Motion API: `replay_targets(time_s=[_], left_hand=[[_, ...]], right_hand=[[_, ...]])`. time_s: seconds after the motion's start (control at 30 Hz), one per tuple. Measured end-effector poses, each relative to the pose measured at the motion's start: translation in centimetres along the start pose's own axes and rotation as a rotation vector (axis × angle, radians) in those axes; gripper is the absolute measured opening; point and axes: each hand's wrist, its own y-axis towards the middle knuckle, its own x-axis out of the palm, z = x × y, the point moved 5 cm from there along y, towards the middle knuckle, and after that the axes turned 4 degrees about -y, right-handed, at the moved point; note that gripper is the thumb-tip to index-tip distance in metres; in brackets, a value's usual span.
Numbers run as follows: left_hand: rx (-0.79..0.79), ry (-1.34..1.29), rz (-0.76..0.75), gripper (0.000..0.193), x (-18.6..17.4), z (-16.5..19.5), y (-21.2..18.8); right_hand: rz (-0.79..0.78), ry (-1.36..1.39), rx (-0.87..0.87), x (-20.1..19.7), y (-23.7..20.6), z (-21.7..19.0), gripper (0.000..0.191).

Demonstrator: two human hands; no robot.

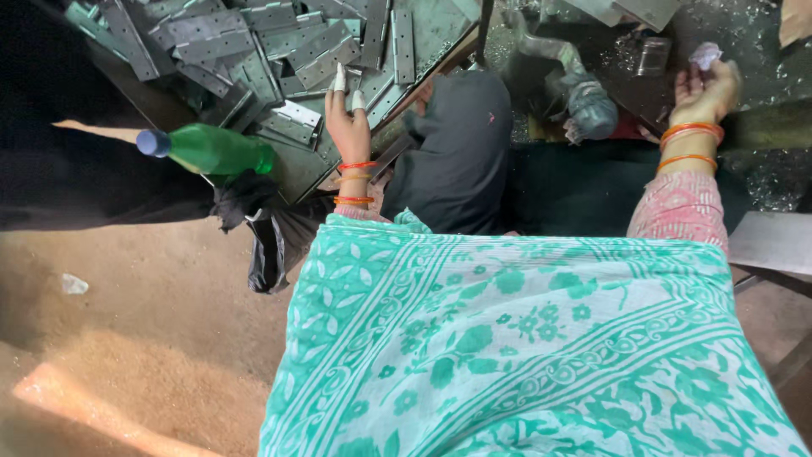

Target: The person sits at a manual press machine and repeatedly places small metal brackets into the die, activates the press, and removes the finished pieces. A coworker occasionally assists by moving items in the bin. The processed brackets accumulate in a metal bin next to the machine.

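The left hand (349,118) reaches to the far side over a heap of grey metal hinge plates (279,46), its fingers nearly straight and spread a little, two of them capped with white fingertip guards (340,79); the tips rest on or just above one plate at the near edge of the heap, and nothing is closed in the hand yet. The right hand (704,89), far right, is raised with its fingers curled loosely around a small pale wad (705,56), which may be crumpled cloth or paper; the view is too blurred there to tell which. Both wrists carry orange bangles (692,131). Between the hands stands a dark cloth-draped shape (457,152) and, beyond it, a grimy grey machine part (575,89) on a bench strewn with metal swarf. On the left, a green plastic bottle with a blue cap (207,149) lies tilted against black cloth, near the heap. A green-and-white printed garment (507,347) fills the near foreground above a sandy floor (127,338). To lift a plate cleanly, it seems best to slide the guarded fingers under one loose edge, pinch a single plate rather than several, and keep bare skin off the cut edges, drawing it toward the body so the stacked plates do not shift.
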Motion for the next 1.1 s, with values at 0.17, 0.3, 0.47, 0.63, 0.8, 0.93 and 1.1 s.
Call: replay_targets(time_s=[0.17,0.3,0.47,0.63,0.8,0.93,1.1], left_hand=[[0.183,0.534,-0.147,0.051,2.3,-4.3,-1.0],[0.268,0.866,-0.161,0.051,3.8,-4.2,-0.8],[0.108,0.705,-0.262,0.052,3.1,-4.1,2.1],[0.014,0.476,-0.315,0.064,1.6,-4.3,5.0],[0.124,0.168,-0.317,0.077,-0.2,-4.5,5.8],[0.203,0.217,-0.299,0.073,-1.3,-3.6,5.5],[0.088,0.197,-0.139,0.063,-4.1,0.0,5.9]], right_hand=[[0.028,-0.238,-0.018,-1.9,1.2,-0.3,0.053],[-0.078,-0.307,0.029,-2.8,0.5,0.0,0.05],[-0.274,-0.403,-0.083,-0.5,-4.4,-1.3,0.041],[-0.442,-0.518,-0.231,4.2,-11.7,-2.1,0.033],[-0.561,-0.721,-0.402,8.5,-15.5,-1.3,0.028],[-0.677,-1.062,-0.651,11.5,-17.3,-0.6,0.031],[-0.807,-1.441,-0.889,14.1,-19.3,0.2,0.03]])
